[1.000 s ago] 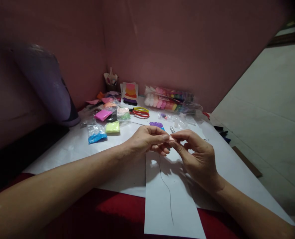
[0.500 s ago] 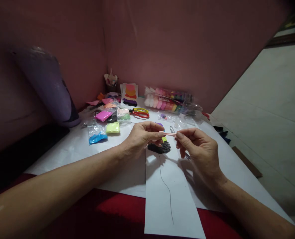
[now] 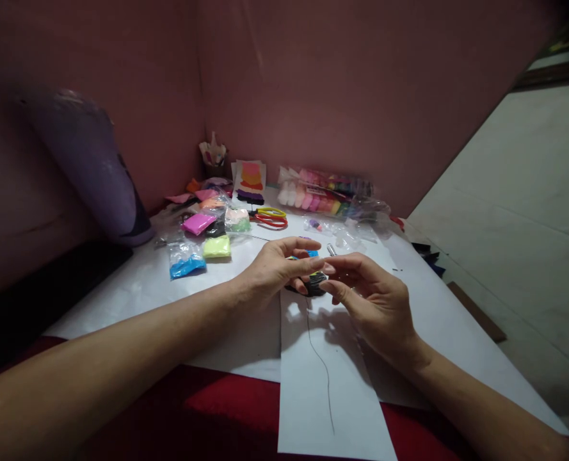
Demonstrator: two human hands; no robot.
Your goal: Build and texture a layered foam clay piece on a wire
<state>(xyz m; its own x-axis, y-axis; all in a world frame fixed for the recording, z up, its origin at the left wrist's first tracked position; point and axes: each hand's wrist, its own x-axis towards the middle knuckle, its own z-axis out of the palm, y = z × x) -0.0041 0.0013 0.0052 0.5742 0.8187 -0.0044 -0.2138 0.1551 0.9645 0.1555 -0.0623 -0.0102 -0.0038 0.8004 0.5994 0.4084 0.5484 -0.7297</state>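
My left hand (image 3: 291, 262) and my right hand (image 3: 368, 285) meet at the fingertips above a white paper strip (image 3: 332, 378). My left thumb reaches the tip of my right index finger, and a pale pink bit of clay (image 3: 329, 269) seems pressed there, mostly hidden by the fingers. My left index finger is raised off its thumb, and my right thumb sits lower, apart from its index finger. Beneath the hands lies a clump of black clay strands (image 3: 316, 285), partly covered, with yellow and blue beside it. A thin drawn line (image 3: 326, 365) runs down the paper from the black clump.
Left of the hands lie clay packets, including blue (image 3: 188, 267), yellow (image 3: 217, 246) and magenta (image 3: 198, 223). Scissors (image 3: 269, 218) with red and yellow handles, a coloured card (image 3: 251, 182) and a bag of clay packs (image 3: 325, 192) lie behind. A purple cylinder (image 3: 89, 160) leans at left.
The pink clay strip stretched between both hands is no longer seen drawn out. My right hand has moved left, and its fingertips now touch my left thumb.
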